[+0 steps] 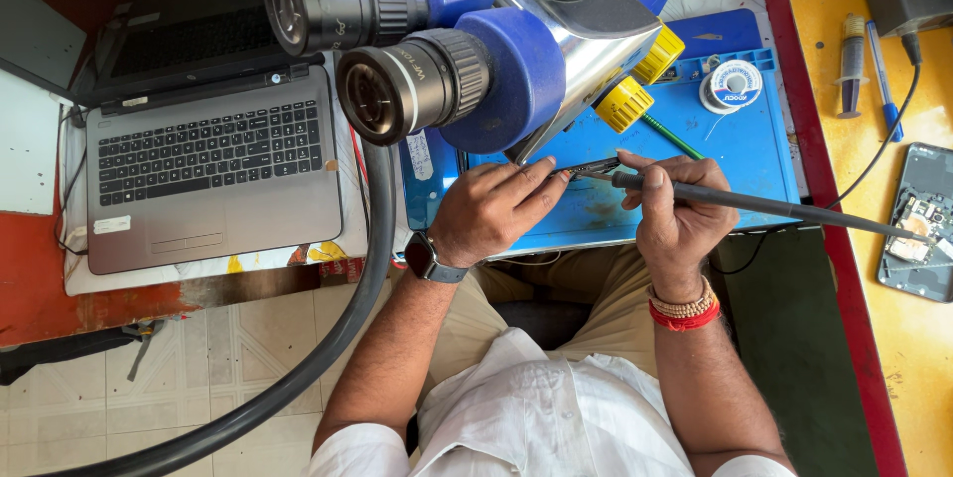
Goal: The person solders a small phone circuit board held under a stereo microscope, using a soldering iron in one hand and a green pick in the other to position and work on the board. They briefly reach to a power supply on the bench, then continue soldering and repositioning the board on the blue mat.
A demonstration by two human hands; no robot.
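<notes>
White shirt [536,408], black wristwatch [425,259], red-beaded bracelets [683,310].

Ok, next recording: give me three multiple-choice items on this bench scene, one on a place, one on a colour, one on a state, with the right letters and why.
1. Where does the laptop sit relative to the blue work mat?
A. To its left in the picture
B. On top of it
C. To its right in the picture

2. What colour are the knobs on the microscope?
A. Red
B. Yellow
C. Green

3. What is the right hand doing?
A. Resting open on the mat
B. Typing
C. Gripping a dark rod-like tool

Answers: 1 A, the laptop lies on the far side of the microscope from the mat. 2 B, both knobs show yellow. 3 C, its fingers close on the tool, whose tip meets the small part that the left hand steadies.
</notes>
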